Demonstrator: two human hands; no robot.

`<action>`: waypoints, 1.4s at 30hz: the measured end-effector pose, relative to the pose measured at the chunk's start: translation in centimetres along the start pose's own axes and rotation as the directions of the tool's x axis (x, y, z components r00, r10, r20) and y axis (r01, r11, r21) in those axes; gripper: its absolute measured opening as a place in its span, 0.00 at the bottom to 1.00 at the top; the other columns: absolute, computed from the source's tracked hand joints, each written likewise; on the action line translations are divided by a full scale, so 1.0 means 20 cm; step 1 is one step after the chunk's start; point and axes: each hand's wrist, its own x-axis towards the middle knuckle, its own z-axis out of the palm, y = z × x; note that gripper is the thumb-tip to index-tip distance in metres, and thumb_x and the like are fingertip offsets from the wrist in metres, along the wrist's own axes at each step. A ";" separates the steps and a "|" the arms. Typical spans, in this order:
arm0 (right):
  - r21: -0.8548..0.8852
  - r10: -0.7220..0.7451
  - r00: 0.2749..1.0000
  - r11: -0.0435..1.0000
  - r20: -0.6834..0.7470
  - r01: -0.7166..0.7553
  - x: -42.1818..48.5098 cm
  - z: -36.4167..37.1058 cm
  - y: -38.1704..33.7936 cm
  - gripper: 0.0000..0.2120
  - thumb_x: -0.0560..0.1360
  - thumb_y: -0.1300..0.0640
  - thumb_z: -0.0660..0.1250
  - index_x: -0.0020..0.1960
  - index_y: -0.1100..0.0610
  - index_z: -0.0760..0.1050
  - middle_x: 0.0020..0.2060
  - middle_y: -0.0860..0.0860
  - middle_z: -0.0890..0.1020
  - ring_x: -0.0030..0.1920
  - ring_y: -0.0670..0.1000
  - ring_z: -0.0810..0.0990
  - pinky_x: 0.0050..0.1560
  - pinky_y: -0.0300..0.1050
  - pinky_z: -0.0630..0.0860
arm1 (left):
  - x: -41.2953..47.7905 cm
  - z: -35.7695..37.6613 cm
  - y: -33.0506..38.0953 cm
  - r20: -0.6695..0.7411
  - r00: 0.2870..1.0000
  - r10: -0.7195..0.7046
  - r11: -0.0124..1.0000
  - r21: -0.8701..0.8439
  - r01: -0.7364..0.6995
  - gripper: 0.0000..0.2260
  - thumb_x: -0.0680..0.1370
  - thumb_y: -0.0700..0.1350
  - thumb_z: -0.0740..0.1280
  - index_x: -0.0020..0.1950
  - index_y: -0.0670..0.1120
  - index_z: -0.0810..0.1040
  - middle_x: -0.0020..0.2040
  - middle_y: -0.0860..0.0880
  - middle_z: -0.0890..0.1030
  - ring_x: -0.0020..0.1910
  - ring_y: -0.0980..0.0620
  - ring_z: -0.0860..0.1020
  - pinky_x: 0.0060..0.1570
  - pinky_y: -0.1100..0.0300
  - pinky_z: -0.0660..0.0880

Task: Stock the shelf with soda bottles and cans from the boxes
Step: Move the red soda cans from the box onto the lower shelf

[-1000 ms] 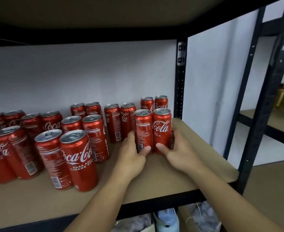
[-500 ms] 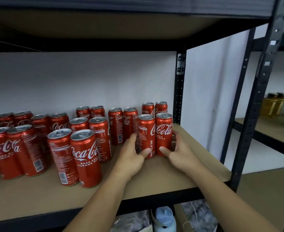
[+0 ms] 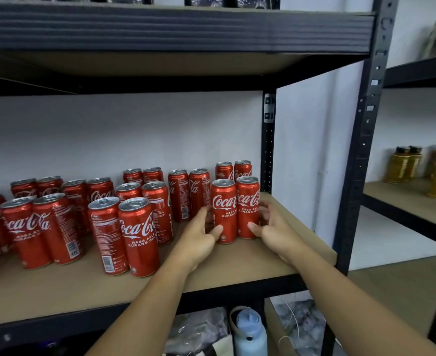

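fingers of my left hand wrap the left can; my right hand grasps the right can touching it. both stand upright near the right end of the shelf, labelled "coca-cola, rasa asli kurang gula". more red cans stand behind.

A pale blue flask stands at the bottom (amber jars on the neighbouring rack).

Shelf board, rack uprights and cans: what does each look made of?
Shelf board: looks like unfinished fibreboard or particleboard, matte tan with no visible grain. Rack uprights: probably painted steel, dark and matte, with punched slot holes. Cans: likely aluminium, with glossy red printed bodies and bare silvery tops with pull tabs.
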 end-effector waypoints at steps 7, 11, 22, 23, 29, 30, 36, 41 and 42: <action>-0.064 -0.029 1.000 0.998 -0.007 0.028 0.00 0.01 0.00 0.31 0.76 0.56 0.75 0.72 0.45 0.63 0.62 0.45 0.77 0.60 0.43 0.76 0.62 0.45 0.74 | -0.01 0.01 -0.01 0.057 0.998 0.014 0.999 0.042 -0.017 0.33 0.79 0.41 0.72 0.79 0.57 0.62 0.73 0.54 0.73 0.70 0.56 0.71 0.74 0.46 0.67; -0.037 0.003 1.000 0.999 0.019 -0.002 -0.02 -0.02 0.01 0.27 0.78 0.60 0.72 0.69 0.43 0.63 0.67 0.50 0.76 0.64 0.49 0.76 0.70 0.54 0.72 | -0.01 0.00 0.01 0.050 0.999 0.008 0.998 0.061 -0.011 0.34 0.78 0.43 0.73 0.79 0.58 0.61 0.73 0.52 0.74 0.69 0.55 0.72 0.73 0.47 0.69; -0.142 -0.031 0.997 0.989 0.070 0.041 -0.22 -0.15 0.01 0.32 0.79 0.61 0.70 0.78 0.57 0.60 0.68 0.49 0.74 0.63 0.46 0.75 0.53 0.31 0.72 | -0.14 0.02 0.01 0.122 0.986 0.113 0.991 0.054 -0.121 0.32 0.72 0.47 0.79 0.70 0.62 0.67 0.62 0.55 0.80 0.59 0.57 0.81 0.60 0.58 0.78; -0.138 -0.037 0.997 0.989 0.072 0.047 -0.24 -0.16 0.02 0.32 0.79 0.61 0.71 0.78 0.56 0.60 0.67 0.50 0.75 0.62 0.46 0.75 0.50 0.29 0.73 | -0.16 0.03 0.01 0.121 0.986 0.117 0.990 0.062 -0.126 0.33 0.71 0.48 0.80 0.70 0.60 0.67 0.62 0.54 0.80 0.58 0.57 0.81 0.58 0.59 0.79; -0.129 -0.064 0.997 0.989 0.038 0.069 -0.30 -0.19 0.03 0.32 0.77 0.57 0.73 0.76 0.53 0.62 0.70 0.51 0.76 0.67 0.49 0.76 0.69 0.46 0.73 | -0.20 0.06 0.04 0.091 0.987 0.134 0.971 0.185 -0.149 0.37 0.66 0.57 0.82 0.68 0.60 0.66 0.59 0.58 0.80 0.55 0.60 0.81 0.58 0.58 0.79; -0.134 -0.067 0.997 0.988 0.033 0.071 -0.31 -0.20 0.03 0.33 0.77 0.57 0.74 0.76 0.52 0.62 0.70 0.51 0.76 0.68 0.50 0.76 0.70 0.49 0.72 | -0.20 0.06 0.04 0.097 0.986 0.134 0.968 0.202 -0.152 0.38 0.65 0.59 0.82 0.69 0.60 0.66 0.59 0.59 0.80 0.56 0.60 0.81 0.60 0.57 0.79; -0.229 -0.108 0.994 0.967 0.025 0.111 -0.34 -0.20 0.03 0.34 0.76 0.56 0.75 0.76 0.53 0.62 0.64 0.47 0.76 0.57 0.42 0.77 0.56 0.31 0.72 | -0.22 0.05 0.04 0.140 0.979 0.147 0.929 0.320 -0.186 0.32 0.70 0.56 0.80 0.70 0.58 0.72 0.60 0.59 0.81 0.56 0.61 0.80 0.63 0.53 0.78; -0.305 -0.114 0.993 0.946 0.004 0.110 -0.36 -0.20 0.03 0.32 0.77 0.55 0.74 0.76 0.54 0.64 0.69 0.51 0.76 0.61 0.47 0.79 0.63 0.39 0.74 | -0.24 0.06 0.06 0.132 0.980 0.147 0.933 0.309 -0.182 0.28 0.71 0.51 0.80 0.69 0.56 0.74 0.59 0.57 0.82 0.55 0.62 0.80 0.63 0.55 0.77; -0.309 -0.112 0.994 0.945 0.007 0.109 -0.36 -0.20 0.02 0.32 0.77 0.56 0.74 0.76 0.54 0.64 0.69 0.51 0.76 0.62 0.48 0.79 0.64 0.41 0.73 | -0.24 0.06 0.06 0.137 0.980 0.144 0.934 0.308 -0.181 0.28 0.72 0.51 0.80 0.69 0.56 0.75 0.59 0.57 0.82 0.55 0.62 0.80 0.63 0.55 0.77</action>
